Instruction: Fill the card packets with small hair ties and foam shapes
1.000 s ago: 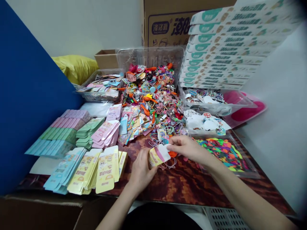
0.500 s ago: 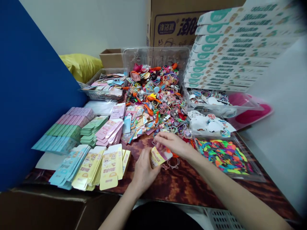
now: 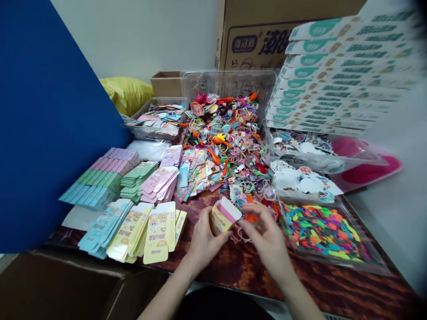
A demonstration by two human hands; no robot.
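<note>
My left hand is closed around a small yellow paper box, fingers behind it and thumb along its lower front. The box is tilted, with its upper end open and a white flap standing up; a pink band shows inside. Just right of the box is my right hand, its thumb and fingers apart. Between them an orange thing shows, which seems to lie on the table behind. Hair ties and trinkets are heaped beyond both hands.
Flat yellow boxes, blue boxes and pink boxes lie in stacks at left. A tray of bright balloon-like pieces is at right, below bags of stickers. White printed cartons tower behind those.
My right hand passed over the box's open end, then drew back to the right with its fingers spread. The left hand keeps the yellow box. The view has swung left.
</note>
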